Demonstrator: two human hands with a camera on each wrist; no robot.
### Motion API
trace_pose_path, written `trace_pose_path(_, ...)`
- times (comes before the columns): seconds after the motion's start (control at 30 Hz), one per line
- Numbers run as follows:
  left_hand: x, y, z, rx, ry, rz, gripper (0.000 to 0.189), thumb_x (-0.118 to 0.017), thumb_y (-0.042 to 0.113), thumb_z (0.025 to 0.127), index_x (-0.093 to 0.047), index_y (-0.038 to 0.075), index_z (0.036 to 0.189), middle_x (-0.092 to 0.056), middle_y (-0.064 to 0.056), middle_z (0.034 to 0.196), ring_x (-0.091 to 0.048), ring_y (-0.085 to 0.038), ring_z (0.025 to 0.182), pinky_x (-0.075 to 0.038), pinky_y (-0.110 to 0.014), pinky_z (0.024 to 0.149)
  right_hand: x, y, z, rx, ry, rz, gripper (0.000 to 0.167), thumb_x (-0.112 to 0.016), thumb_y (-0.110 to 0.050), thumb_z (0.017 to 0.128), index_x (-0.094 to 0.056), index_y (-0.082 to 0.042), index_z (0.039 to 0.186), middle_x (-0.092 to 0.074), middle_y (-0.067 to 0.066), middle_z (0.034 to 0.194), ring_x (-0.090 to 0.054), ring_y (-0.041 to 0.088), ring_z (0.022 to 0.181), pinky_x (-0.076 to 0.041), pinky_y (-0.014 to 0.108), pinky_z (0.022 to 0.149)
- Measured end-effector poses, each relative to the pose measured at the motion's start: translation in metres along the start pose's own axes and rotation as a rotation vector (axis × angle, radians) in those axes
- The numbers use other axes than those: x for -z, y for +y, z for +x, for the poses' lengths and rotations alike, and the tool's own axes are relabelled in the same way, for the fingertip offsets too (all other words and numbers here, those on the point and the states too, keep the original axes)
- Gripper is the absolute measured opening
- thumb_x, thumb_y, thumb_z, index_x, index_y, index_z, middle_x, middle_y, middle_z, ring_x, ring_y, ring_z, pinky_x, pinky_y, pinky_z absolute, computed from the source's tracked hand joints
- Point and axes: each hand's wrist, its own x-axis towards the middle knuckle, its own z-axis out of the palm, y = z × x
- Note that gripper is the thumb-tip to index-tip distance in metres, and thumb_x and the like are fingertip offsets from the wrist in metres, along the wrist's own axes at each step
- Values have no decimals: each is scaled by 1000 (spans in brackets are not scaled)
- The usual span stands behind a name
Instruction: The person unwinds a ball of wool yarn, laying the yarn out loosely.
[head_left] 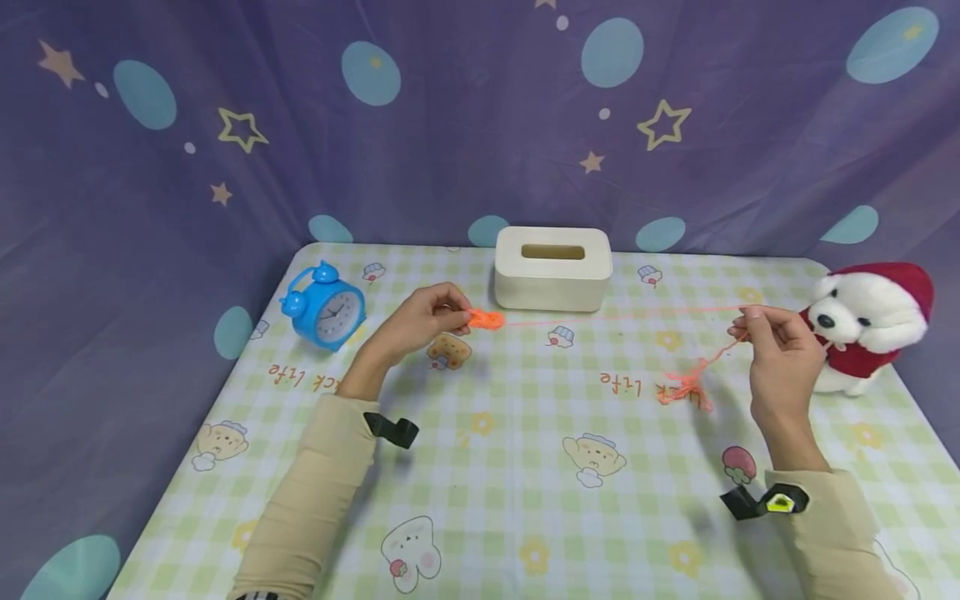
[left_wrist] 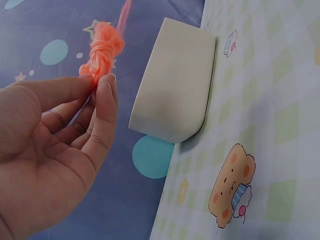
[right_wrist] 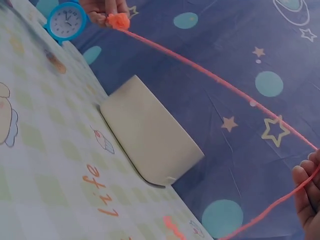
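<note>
A small wound bundle of orange yarn (left_wrist: 103, 52) is pinched between the thumb and fingers of my left hand (head_left: 427, 322), raised above the table. From it a single strand (right_wrist: 215, 77) runs nearly straight across to my right hand (head_left: 783, 358). Thumb and fingers of the right hand pinch that strand. Beyond the right hand the yarn drops to a loose tangled end (head_left: 688, 387) over the printed lettering. Whether this tangle touches the cloth, I cannot tell.
A cream tissue box (head_left: 551, 287) stands at the back middle. To the left is a blue alarm clock (head_left: 327, 310); at the right sits a white plush bear (head_left: 855, 321) in red, close to the right hand. A checked cloth (head_left: 510, 492) covers the table.
</note>
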Motion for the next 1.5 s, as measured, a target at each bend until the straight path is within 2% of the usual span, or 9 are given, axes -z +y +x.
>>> trace_pose_path(0.23,2,1,0,20,12,26,9,-58,13,96,-60,5,101,-63,-21,102,-65,-25,87,-55,-35,77,14,-6,2,-21,104,-96,19,-67,-3,87,-64,15,92,-68,6,71,-63,13,61,-49,15,55)
trace_pose_path(0.4,3,1,-1,15,21,48,9,-58,12,96,-60,5,102,-65,-14,98,-66,-31,91,-56,-32,78,21,-9,4,-2,173,10,16,-69,3,84,-63,17,88,-67,11,70,-62,16,58,-53,18,57)
trace_pose_path(0.53,4,1,-1,12,21,54,10,-58,12,96,-59,4,103,-65,-13,97,-62,-41,97,-56,-32,79,29,-11,4,15,207,16,15,-67,5,85,-62,19,88,-67,13,69,-62,16,58,-52,18,56)
trace_pose_path(0.77,6,3,-2,22,27,68,11,-58,13,96,-59,5,104,-64,-14,97,-66,-24,87,-56,-32,79,44,-16,6,66,265,-6,17,-69,3,84,-63,18,90,-69,15,74,-63,17,58,-53,19,58)
trace_pose_path(1.0,6,4,-3,27,31,79,11,-58,14,96,-60,5,104,-64,-15,97,-66,-23,86,-56,-33,79,50,-20,5,71,297,-67,10,-67,3,85,-65,12,88,-69,13,74,-61,16,58,-53,18,61)
trace_pose_path(1.1,6,4,-2,29,31,75,12,-58,14,97,-59,5,104,-64,-14,95,-66,-23,86,-56,-33,79,54,-19,1,4,259,-201,7,-66,1,87,-67,7,89,-69,6,75,-62,12,61,-52,15,62)
trace_pose_path(1.33,5,8,-3,20,25,58,11,-57,13,97,-60,5,104,-64,-13,94,-66,-23,85,-56,-32,79,61,-14,-13,-200,-13,-929,20,-60,-24,94,-69,-8,101,-61,-28,77,-57,-15,70,-41,3,64)
trace_pose_path(1.4,4,9,-3,13,22,60,11,-57,13,97,-60,5,104,-64,-13,94,-66,-23,85,-56,-32,78,62,-11,-15,-205,-117,-1070,26,-58,-28,95,-68,-5,104,-66,-18,81,-53,-15,71,-40,7,64)
trace_pose_path(1.5,3,10,-3,3,13,59,10,-57,12,97,-59,4,103,-65,-14,95,-66,-23,85,-56,-32,78,65,-6,-18,-162,-300,-1228,29,-55,-26,96,-67,-1,106,-68,7,98,-60,6,84,-46,26,71)
